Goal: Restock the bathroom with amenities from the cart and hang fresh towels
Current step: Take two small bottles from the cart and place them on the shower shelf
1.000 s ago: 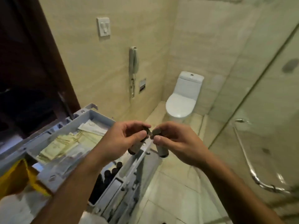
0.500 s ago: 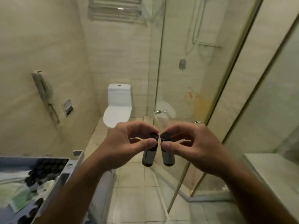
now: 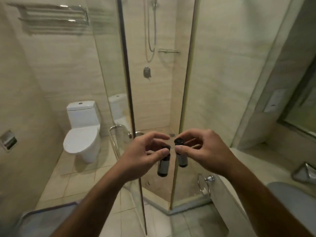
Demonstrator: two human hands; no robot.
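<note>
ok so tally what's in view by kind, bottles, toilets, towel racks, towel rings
bottles: 2, one pinched in the left hand at, one pinched in the right hand at
toilet: 1
towel rack: 1
towel ring: 1
total: 5

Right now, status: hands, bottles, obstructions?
Left hand pinches one small bottle; right hand pinches the other bottle. Bottles hang upright, apart. Glass shower door ahead, ajar.

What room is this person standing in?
It is a bathroom, probably in a hotel. There is a white toilet, a glass shower stall with a hose on its wall, and a metal towel rack. Each hand holds a tiny toiletry bottle.
</note>
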